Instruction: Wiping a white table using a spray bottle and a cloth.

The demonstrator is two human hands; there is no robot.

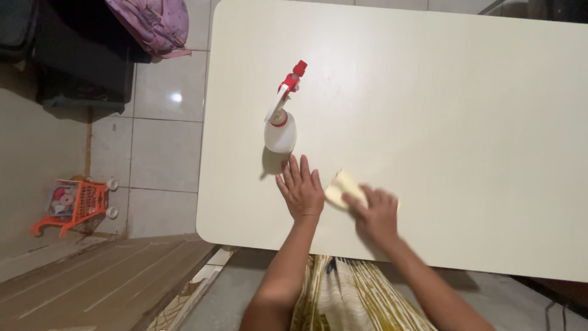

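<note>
On the cream laminate table [441,122], the left hand [301,191] lies flat, fingers spread, holding nothing, just at 6 o'clock of the white plastic spray bottle with red trigger [282,119]. At its 3 o'clock, the right hand [375,214] presses a pale yellow cloth [343,187] flat, fingers loosely curled.

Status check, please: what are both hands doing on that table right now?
Left hand flat on white table, empty. Right hand pressing yellow cloth. Spray bottle upright just beyond left hand, apart.
</note>
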